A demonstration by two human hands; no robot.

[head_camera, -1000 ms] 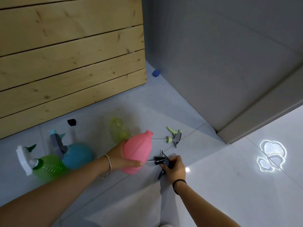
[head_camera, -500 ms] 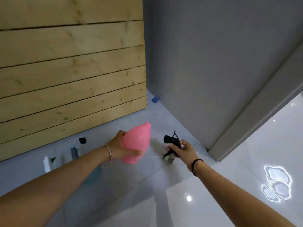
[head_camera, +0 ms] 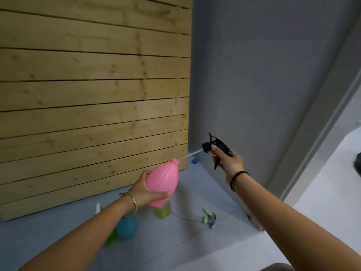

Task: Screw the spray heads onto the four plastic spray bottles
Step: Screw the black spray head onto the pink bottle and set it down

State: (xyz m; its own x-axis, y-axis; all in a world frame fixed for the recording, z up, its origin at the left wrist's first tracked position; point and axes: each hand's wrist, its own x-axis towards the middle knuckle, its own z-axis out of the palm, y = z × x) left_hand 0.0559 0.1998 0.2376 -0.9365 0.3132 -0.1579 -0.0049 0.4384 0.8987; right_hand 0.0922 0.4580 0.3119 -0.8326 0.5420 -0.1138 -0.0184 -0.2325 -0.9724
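Note:
My left hand [head_camera: 145, 189] grips a pink plastic bottle [head_camera: 164, 183] around its body, tilted with its open neck pointing up and right. A black spray head [head_camera: 215, 146] is held in my right hand [head_camera: 228, 160], raised to the right of the bottle. Its thin clear tube [head_camera: 192, 153] runs down-left, and the tip reaches the bottle's neck. On the floor below lie a yellow-green bottle [head_camera: 163, 211] without a head and a loose grey-green spray head [head_camera: 209, 219]. A blue bottle [head_camera: 126, 227] and a green bottle [head_camera: 110, 238] sit partly behind my left forearm.
A wooden slat panel [head_camera: 93, 106] stands at the left and a grey wall [head_camera: 263, 85] at the right, meeting in a corner. A small blue object [head_camera: 194, 160] lies on the floor in that corner. Glossy white floor [head_camera: 332, 182] spreads to the right.
Both hands have risen from the floor. The right hand has lifted the black spray head up and to the right, and its tube now points into the pink bottle's neck. The view has tilted upward.

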